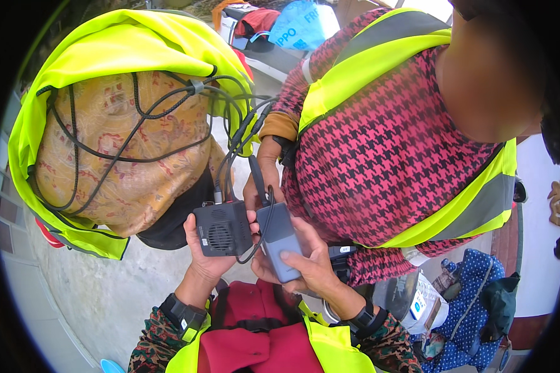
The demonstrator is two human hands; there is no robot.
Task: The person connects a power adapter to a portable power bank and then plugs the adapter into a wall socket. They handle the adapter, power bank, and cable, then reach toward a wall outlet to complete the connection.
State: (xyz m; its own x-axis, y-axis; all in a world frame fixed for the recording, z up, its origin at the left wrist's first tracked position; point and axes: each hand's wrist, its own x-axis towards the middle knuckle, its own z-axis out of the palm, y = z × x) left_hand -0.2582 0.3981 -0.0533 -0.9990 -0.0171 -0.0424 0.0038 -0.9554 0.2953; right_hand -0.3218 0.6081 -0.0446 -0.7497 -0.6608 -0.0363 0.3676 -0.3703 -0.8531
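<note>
My left hand (204, 254) holds a black boxy electronic device (221, 229) with a round vent grille, cables plugged into its far edge. Beside it, my right hand (315, 265) grips a grey and black power bank (280, 245), my thumb resting on its face. A short black cable (267, 219) loops between the two devices. Another person's hand (261, 184) reaches in from beyond and touches near the top of both. A bundle of black cables (242, 135) runs up from the devices toward a yellow hi-vis vest (121, 44).
One person in a houndstooth top (378, 177) and hi-vis vest stands close at the right; another in patterned yellow cloth (116, 154) is at the left. Blue dotted fabric (471, 298) and bags lie at the lower right. A blue plastic bag (301, 25) sits behind.
</note>
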